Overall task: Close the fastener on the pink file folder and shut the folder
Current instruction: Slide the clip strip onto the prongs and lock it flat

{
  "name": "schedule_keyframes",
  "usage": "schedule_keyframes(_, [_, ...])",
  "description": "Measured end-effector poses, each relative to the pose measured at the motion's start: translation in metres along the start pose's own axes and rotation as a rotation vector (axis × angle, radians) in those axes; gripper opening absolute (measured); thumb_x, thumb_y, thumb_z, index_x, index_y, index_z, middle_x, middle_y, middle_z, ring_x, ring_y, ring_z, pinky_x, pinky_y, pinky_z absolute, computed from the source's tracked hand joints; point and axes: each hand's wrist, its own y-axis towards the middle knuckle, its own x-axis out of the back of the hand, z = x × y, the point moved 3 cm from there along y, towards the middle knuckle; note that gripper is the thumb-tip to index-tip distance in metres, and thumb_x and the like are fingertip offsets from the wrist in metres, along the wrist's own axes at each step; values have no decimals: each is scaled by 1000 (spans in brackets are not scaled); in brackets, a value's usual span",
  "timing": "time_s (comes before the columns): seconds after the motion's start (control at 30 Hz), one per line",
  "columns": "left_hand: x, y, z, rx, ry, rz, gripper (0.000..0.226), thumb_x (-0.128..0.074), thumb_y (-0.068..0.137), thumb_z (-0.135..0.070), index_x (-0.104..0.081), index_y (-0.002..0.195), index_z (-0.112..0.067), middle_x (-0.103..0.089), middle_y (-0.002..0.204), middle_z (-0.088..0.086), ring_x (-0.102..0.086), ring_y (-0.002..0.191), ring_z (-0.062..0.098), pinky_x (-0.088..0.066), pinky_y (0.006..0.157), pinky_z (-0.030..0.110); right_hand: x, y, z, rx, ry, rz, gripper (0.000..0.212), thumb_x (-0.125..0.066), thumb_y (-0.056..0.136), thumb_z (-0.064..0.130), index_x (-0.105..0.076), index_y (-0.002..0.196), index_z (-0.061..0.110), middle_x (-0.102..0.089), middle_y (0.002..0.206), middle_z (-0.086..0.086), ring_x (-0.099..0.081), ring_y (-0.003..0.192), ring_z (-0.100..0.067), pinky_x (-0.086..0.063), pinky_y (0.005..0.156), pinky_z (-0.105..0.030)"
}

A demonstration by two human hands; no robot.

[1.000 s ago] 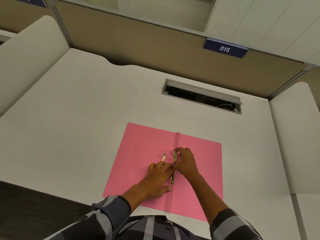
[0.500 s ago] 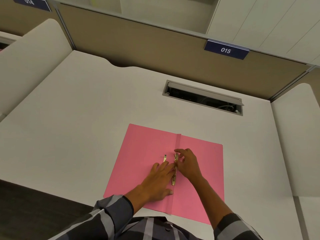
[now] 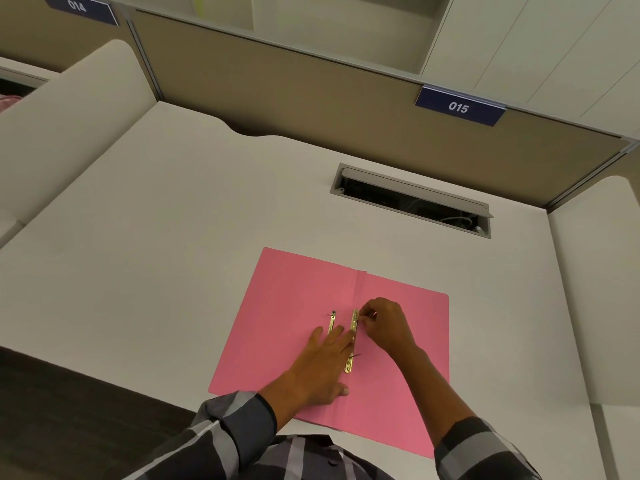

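Observation:
A pink file folder (image 3: 287, 306) lies open and flat on the white desk, its spine crease running away from me. Along the crease sits a gold metal fastener bar (image 3: 350, 362), and a second gold strip (image 3: 331, 323) lies just left of it. My left hand (image 3: 318, 365) rests flat on the left leaf, fingers spread, fingertips touching both strips. My right hand (image 3: 384, 323) is to the right of the bar, its thumb and forefinger pinched at the bar's far end.
The white desk (image 3: 173, 237) has a grey cable slot (image 3: 412, 200) with an open flap behind the folder. Padded dividers stand at the left (image 3: 62, 126) and right (image 3: 599, 271). A brown back panel carries a blue 015 label (image 3: 459, 107).
My left hand has flattened and spread on the left leaf. My right hand's fingers have stayed at the far end of the bar. The camera view has tilted slightly.

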Motion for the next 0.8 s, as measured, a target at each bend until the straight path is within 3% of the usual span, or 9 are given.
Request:
schedule_keyframes(0.4, [-3, 2, 0, 4, 41, 30, 98, -69, 89, -57, -22, 163, -12, -15, 173, 11, -11, 161, 34, -12, 127, 64, -2, 14, 11, 70, -125, 56, 13, -71, 91, 1, -79, 101, 5, -75, 102, -12, -69, 86, -23, -57, 81, -28])
schedule_keyframes(0.8, [-1, 2, -1, 6, 93, 48, 96, -67, 91, -58, -23, 163, -11, -15, 174, 12, -10, 161, 35, -15, 127, 64, -4, 22, 17, 104, -215, 112, 14, -69, 93, 1, -79, 102, 5, -74, 102, -14, -70, 89, -26, -59, 85, -32])
